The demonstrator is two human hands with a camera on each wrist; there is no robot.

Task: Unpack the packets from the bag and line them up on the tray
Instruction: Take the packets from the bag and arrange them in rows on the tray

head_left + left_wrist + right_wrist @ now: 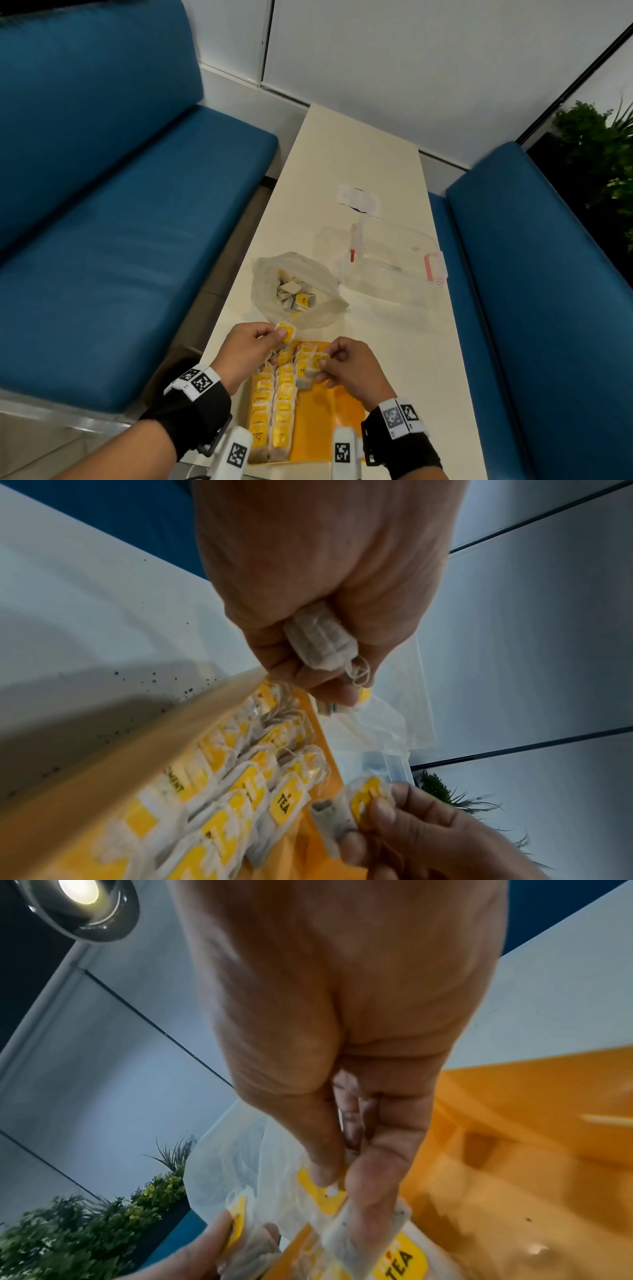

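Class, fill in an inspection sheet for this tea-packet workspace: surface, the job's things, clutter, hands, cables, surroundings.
Surface: long cream table, dark specks beside the tray in the left wrist view.
Job's things: orange tray holding rows of yellow-tagged packets on its left side; open plastic bag with more packets inside.
Clutter: clear lidded container with pink clips; small white label beyond it.
Hands: left hand pinches one packet; right hand pinches another packet over the tray.
Cables: nothing seen.
Surroundings: blue benches on both sides, green plant, white wall.

bag [270, 274]: thin translucent plastic | tray [322, 425]: glossy yellow | packets [284, 411]: paper
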